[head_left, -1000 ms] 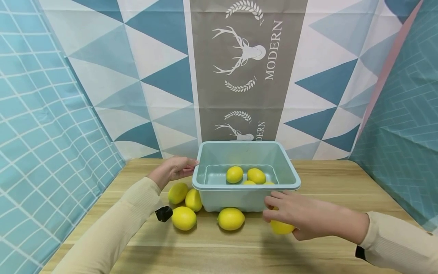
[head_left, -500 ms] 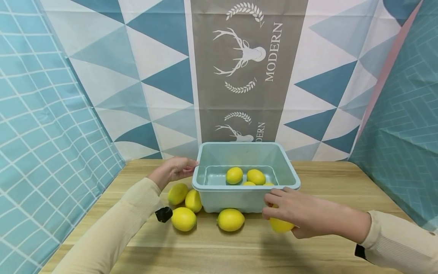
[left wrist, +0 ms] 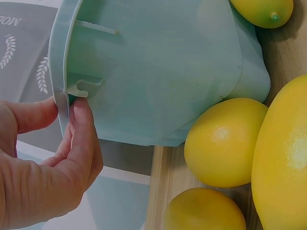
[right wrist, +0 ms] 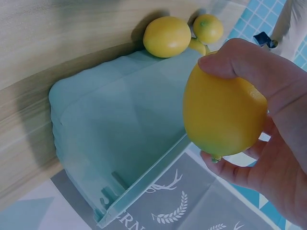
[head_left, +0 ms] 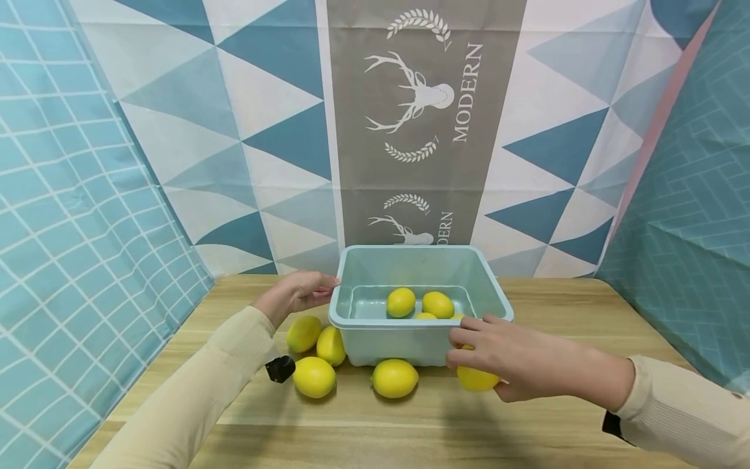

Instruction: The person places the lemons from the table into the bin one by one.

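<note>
A pale blue-green plastic basin (head_left: 387,342) stands on the table with several lemons inside, among them one lemon (head_left: 401,302) toward its middle. My left hand (head_left: 297,293) pinches the basin's left rim between thumb and fingers, as the left wrist view shows up close. In front of the basin's right corner, my right hand (head_left: 510,355) grips a lemon (right wrist: 225,108) above the table. The right wrist view shows thumb and fingers curled round that lemon, its green stem tip pointing down.
One lemon (head_left: 395,378) lies before the basin's front wall. Several more, including a lemon (head_left: 314,377) by the left sleeve, cluster at its left front. The wooden table (head_left: 375,436) meets a patterned backdrop (head_left: 410,130) behind the basin.
My right hand has risen slightly toward the basin's front rim with the lemon in its grip. The left hand stays on the rim.
</note>
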The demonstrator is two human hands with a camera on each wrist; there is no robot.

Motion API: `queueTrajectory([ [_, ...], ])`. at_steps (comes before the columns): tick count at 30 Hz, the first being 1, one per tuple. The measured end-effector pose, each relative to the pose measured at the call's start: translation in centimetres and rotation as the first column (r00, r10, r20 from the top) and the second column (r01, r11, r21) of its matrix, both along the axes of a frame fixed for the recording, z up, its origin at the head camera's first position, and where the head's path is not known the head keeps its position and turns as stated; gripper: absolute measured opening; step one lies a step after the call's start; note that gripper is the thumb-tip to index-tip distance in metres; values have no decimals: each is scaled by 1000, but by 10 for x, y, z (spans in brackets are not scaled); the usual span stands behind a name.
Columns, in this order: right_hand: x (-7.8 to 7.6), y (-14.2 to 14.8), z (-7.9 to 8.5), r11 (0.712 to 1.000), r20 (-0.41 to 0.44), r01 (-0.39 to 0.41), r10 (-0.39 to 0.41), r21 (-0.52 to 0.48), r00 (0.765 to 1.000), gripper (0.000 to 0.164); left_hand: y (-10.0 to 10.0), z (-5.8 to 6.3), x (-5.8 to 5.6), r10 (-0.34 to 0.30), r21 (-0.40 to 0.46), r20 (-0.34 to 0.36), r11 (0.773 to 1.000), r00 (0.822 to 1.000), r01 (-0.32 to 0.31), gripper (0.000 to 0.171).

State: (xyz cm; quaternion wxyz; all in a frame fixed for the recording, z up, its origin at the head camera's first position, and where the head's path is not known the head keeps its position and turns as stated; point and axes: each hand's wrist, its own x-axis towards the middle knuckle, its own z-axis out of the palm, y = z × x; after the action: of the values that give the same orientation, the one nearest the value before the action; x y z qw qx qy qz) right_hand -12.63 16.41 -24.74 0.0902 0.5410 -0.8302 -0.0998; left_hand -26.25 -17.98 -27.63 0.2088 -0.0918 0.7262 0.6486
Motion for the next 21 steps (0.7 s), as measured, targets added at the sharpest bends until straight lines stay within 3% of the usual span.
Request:
queueTrajectory([
  [6, 0, -1, 3, 999, 35, 40, -41, 14, 999, 61, 0, 0, 0, -5, 0, -4, 1000, 1000, 5, 44],
  [21, -12, -2, 12, 999, 37, 37, -36, -17, 999, 57, -2, 0, -1, -17, -13, -7, 1000, 1000, 17, 43],
])
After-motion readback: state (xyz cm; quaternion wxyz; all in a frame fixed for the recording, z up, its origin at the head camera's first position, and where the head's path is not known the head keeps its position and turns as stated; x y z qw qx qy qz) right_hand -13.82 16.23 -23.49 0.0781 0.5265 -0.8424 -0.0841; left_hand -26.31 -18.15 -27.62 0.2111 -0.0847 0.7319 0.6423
